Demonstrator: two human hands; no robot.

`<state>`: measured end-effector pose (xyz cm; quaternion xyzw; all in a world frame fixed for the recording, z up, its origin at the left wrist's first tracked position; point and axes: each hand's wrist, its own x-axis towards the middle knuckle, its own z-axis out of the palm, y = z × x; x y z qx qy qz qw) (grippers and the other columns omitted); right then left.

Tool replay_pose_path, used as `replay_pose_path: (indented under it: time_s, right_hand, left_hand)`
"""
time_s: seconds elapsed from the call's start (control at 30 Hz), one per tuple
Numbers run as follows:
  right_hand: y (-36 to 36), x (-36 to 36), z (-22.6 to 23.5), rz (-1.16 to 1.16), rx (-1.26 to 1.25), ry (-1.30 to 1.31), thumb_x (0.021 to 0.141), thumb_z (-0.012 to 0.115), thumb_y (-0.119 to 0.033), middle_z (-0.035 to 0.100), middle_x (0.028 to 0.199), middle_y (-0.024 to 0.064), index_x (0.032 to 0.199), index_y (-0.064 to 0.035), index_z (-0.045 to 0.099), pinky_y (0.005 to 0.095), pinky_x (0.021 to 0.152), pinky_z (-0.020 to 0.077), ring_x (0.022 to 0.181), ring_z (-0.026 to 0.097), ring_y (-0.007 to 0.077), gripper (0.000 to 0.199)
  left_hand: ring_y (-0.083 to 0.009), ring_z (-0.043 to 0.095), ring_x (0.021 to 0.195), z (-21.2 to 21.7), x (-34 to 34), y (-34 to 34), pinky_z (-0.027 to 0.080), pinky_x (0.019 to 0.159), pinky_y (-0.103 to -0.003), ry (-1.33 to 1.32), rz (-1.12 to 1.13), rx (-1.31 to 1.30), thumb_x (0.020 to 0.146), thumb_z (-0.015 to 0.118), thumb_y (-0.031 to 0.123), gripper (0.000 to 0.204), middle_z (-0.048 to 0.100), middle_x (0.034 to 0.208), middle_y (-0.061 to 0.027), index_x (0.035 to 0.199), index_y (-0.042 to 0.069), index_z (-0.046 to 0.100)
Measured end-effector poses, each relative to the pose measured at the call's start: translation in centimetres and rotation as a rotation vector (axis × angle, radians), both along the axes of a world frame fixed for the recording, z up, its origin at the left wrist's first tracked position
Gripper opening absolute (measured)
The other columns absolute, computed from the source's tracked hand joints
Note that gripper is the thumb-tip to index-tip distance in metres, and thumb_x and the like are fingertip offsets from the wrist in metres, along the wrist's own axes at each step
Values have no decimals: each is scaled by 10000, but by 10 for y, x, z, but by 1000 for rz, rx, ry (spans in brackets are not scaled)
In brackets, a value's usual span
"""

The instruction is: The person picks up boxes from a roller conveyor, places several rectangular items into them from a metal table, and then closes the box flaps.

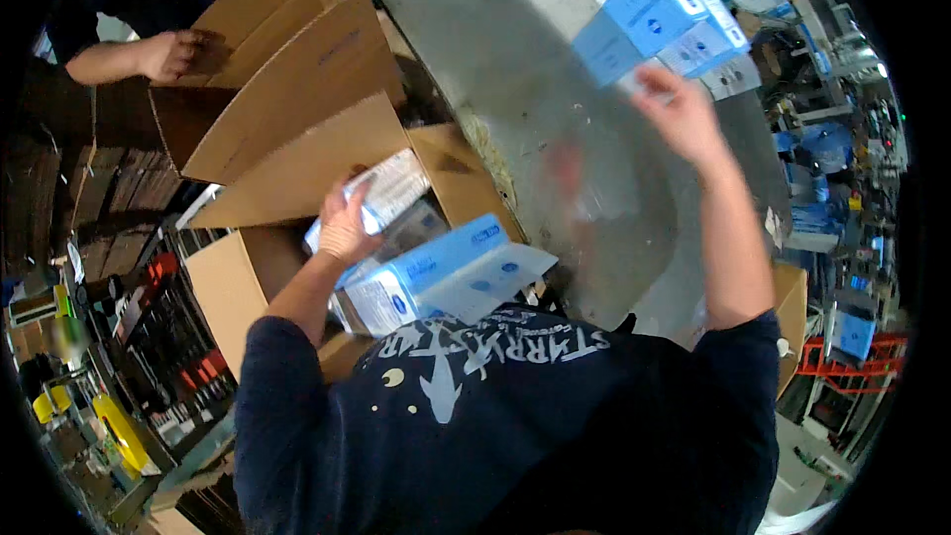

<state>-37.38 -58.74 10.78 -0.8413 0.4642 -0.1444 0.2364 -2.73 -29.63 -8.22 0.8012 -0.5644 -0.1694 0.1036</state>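
Observation:
My left hand (344, 223) reaches into an open brown cardboard box (327, 154) and grips the end of a white and blue carton (398, 186). Beside it, nearer my body, a larger light-blue and white carton (436, 267) sits at the box's mouth with a pale flap folded outward. My right hand (682, 114) is stretched out over the grey metal table (594, 168), fingers apart and slightly blurred. Its fingertips are by the lower edge of a group of blue and white cartons (654, 15); whether they touch is unclear.
At the upper left another person's hand (173, 54) rests on a second open cardboard box (287, 50). Stacked flat cardboard (35, 198) stands at the far left. A red metal rack (852, 362) is at the right. Another brown box (790, 312) is by my right elbow.

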Motion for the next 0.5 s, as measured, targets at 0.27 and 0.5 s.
replay_pose_path:
  time_s: [0.27,0.5]
  right_hand:
    - [-270,-67,-29,-1,-594,450,744,610,-507,540,1202,148,1298,-177,442,366,873,424,1042,559,292,666]
    - [-206,-52,-20,-62,-152,328,726,634,-330,505,1216,183,1337,-163,373,359,847,428,1070,527,279,685]
  left_hand:
    - [-342,485,1053,-35,-37,-71,374,845,-585,-402,-201,204,711,672,274,608,477,1132,-171,1267,244,429]
    - [-344,400,1188,37,-26,-99,348,965,-382,1147,-86,375,795,581,433,636,419,1304,-156,1281,57,416]
